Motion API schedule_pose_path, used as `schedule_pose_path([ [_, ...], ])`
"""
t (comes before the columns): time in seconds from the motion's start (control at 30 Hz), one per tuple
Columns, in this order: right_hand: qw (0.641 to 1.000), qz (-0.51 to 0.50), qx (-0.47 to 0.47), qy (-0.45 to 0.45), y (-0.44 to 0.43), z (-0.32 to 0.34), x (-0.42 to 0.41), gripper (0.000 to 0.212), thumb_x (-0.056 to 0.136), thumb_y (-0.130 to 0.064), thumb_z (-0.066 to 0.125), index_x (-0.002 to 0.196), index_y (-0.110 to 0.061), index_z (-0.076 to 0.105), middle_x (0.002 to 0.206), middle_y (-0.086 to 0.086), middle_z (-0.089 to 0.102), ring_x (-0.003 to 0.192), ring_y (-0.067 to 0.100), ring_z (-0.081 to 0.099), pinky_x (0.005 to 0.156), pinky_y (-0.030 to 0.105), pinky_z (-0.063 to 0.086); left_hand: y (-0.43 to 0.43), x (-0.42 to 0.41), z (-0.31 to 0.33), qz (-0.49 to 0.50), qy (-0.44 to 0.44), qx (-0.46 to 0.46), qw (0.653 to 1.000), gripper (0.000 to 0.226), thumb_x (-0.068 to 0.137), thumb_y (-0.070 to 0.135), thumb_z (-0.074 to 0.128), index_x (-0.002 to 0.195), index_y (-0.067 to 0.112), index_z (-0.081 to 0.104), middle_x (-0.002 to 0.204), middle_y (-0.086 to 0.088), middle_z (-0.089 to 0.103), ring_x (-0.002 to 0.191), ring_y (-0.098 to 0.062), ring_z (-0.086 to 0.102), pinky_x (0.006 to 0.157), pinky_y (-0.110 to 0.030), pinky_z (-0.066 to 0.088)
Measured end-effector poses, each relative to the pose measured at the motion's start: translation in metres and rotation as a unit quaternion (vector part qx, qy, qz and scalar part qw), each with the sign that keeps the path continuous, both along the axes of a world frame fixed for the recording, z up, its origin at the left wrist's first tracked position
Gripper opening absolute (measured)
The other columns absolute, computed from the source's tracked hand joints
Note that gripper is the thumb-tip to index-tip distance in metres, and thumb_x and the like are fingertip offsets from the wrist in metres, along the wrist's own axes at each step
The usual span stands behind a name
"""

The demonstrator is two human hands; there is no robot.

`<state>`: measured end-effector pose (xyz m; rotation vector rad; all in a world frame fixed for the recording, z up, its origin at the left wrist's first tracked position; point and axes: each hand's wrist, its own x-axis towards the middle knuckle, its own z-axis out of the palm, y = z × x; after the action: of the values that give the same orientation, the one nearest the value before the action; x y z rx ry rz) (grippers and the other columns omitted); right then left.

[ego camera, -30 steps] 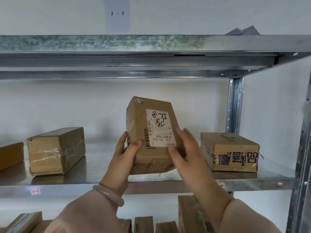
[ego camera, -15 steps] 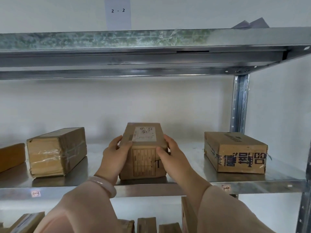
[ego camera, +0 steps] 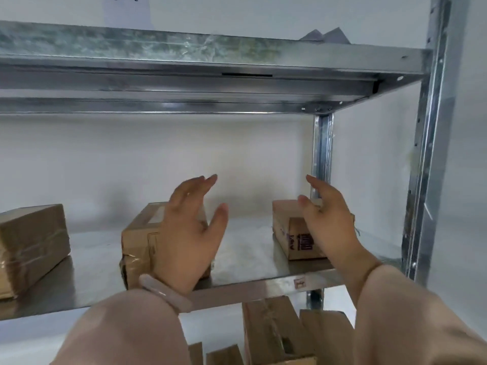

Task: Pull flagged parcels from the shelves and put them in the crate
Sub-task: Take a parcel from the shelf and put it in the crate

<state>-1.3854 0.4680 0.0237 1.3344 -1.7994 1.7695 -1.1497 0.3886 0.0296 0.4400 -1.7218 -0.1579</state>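
Note:
A brown parcel with a white label lies flat on the metal shelf, partly hidden behind my left hand. That hand is open, fingers spread, in front of the parcel's right side and holds nothing. To the right a second brown parcel with dark printing sits near the shelf's rear post. My right hand hovers open in front of it, covering its right half; whether it touches the box I cannot tell. No crate is in view.
A third taped parcel sits at the shelf's left. Several more parcels stand on the level below. The upper shelf beam runs overhead. Steel uprights bound the right side, and a paper tag hangs above.
The labelled parcel was held up, then laid flat on the shelf. Both hands have let go of it and shifted right, now open, as the view turned right.

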Motion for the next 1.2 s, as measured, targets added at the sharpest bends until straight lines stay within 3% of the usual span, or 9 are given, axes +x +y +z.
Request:
schedule_pose_path([
  [0.17, 0.981, -0.071, -0.036, -0.175, 0.022, -0.012, -0.06, 0.054, 0.09, -0.031, 0.059, 0.141, -0.025, 0.044, 0.144, 0.001, 0.046, 0.131, 0.018, 0.042, 0.102, 0.03, 0.035, 0.007, -0.076, -0.023, -0.139, -0.082, 0.124, 0.979, 0.049, 0.09, 0.033, 0.06, 0.136, 0.042, 0.045, 0.135, 0.017, 0.043, 0.124, 0.005, 0.038, 0.108, -0.022, 0.035],
  [0.3, 0.955, -0.027, 0.089, -0.281, 0.024, -0.017, -0.077, 0.067, 0.092, -0.044, 0.053, 0.149, -0.021, 0.028, 0.149, 0.005, 0.04, 0.132, 0.026, 0.042, 0.095, 0.032, 0.032, 0.004, -0.122, -0.03, -0.184, -0.141, 0.259, 0.938, 0.057, 0.092, 0.043, 0.053, 0.145, 0.042, 0.032, 0.134, 0.019, 0.035, 0.131, -0.004, 0.038, 0.112, -0.029, 0.032],
  [0.5, 0.942, 0.066, 0.117, -0.307, 0.031, -0.029, -0.069, 0.034, 0.097, -0.049, 0.037, 0.11, -0.027, 0.059, 0.097, -0.005, 0.065, 0.09, 0.011, 0.059, 0.084, 0.035, 0.043, 0.009, -0.148, -0.036, -0.269, -0.157, 0.309, 0.899, 0.043, 0.096, 0.044, 0.044, 0.139, 0.036, 0.042, 0.141, 0.011, 0.048, 0.126, -0.008, 0.048, 0.109, -0.034, 0.04],
  [0.67, 0.95, 0.106, -0.073, -0.285, 0.043, -0.038, -0.059, 0.032, 0.1, -0.031, 0.039, 0.1, -0.032, 0.071, 0.103, -0.009, 0.072, 0.097, 0.01, 0.066, 0.085, 0.035, 0.051, 0.018, -0.14, -0.04, -0.198, -0.028, 0.316, 0.928, 0.035, 0.093, 0.044, 0.054, 0.127, 0.041, 0.047, 0.122, 0.016, 0.035, 0.099, -0.003, 0.054, 0.066, -0.001, 0.047],
  [0.77, 0.955, 0.12, -0.122, -0.243, 0.045, -0.041, -0.049, 0.015, 0.092, -0.031, 0.061, 0.103, -0.031, 0.071, 0.103, -0.009, 0.073, 0.097, 0.01, 0.068, 0.085, 0.031, 0.05, 0.025, -0.135, -0.043, -0.204, 0.024, 0.278, 0.938, 0.03, 0.093, 0.03, 0.06, 0.116, 0.046, 0.049, 0.114, 0.017, 0.035, 0.097, 0.003, 0.05, 0.069, 0.007, 0.04],
  [0.9, 0.939, 0.188, -0.056, -0.282, 0.051, -0.042, -0.046, 0.095, 0.055, -0.067, 0.077, 0.139, -0.041, 0.043, 0.133, -0.014, 0.053, 0.119, 0.008, 0.054, 0.101, 0.032, 0.042, 0.025, -0.122, -0.045, -0.233, 0.052, 0.253, 0.937, 0.039, 0.095, 0.02, 0.056, 0.113, 0.054, 0.05, 0.117, 0.021, 0.038, 0.104, 0.019, 0.044, 0.08, 0.004, 0.039],
  [1.0, 0.893, 0.305, -0.05, -0.327, 0.055, -0.041, -0.042, 0.103, 0.06, -0.048, 0.081, 0.148, -0.038, 0.027, 0.132, -0.004, 0.06, 0.113, 0.016, 0.063, 0.092, 0.034, 0.047, 0.023, -0.118, -0.047, -0.234, 0.014, 0.26, 0.937, 0.036, 0.099, 0.017, 0.049, 0.118, 0.047, 0.052, 0.124, 0.009, 0.044, 0.111, 0.009, 0.046, 0.08, 0.005, 0.037],
  [1.1, 0.907, 0.294, -0.088, -0.288, 0.056, -0.04, -0.026, 0.102, 0.059, -0.035, 0.084, 0.145, -0.04, 0.029, 0.123, -0.006, 0.065, 0.107, 0.014, 0.066, 0.082, 0.029, 0.055, 0.026, -0.115, -0.047, -0.216, -0.048, 0.276, 0.935, 0.02, 0.095, 0.043, 0.048, 0.112, 0.053, 0.05, 0.133, 0.015, 0.041, 0.116, 0.003, 0.043, 0.089, 0.002, 0.033],
  [1.2, 0.942, 0.255, -0.106, -0.189, 0.053, -0.04, -0.002, 0.09, 0.065, -0.021, 0.082, 0.138, -0.043, 0.034, 0.12, -0.016, 0.064, 0.109, 0.006, 0.063, 0.078, 0.024, 0.056, 0.036, -0.111, -0.039, -0.223, -0.084, 0.244, 0.94, 0.039, 0.074, 0.08, 0.045, 0.106, 0.057, 0.049, 0.121, 0.034, 0.046, 0.109, 0.015, 0.046, 0.088, -0.003, 0.038],
])
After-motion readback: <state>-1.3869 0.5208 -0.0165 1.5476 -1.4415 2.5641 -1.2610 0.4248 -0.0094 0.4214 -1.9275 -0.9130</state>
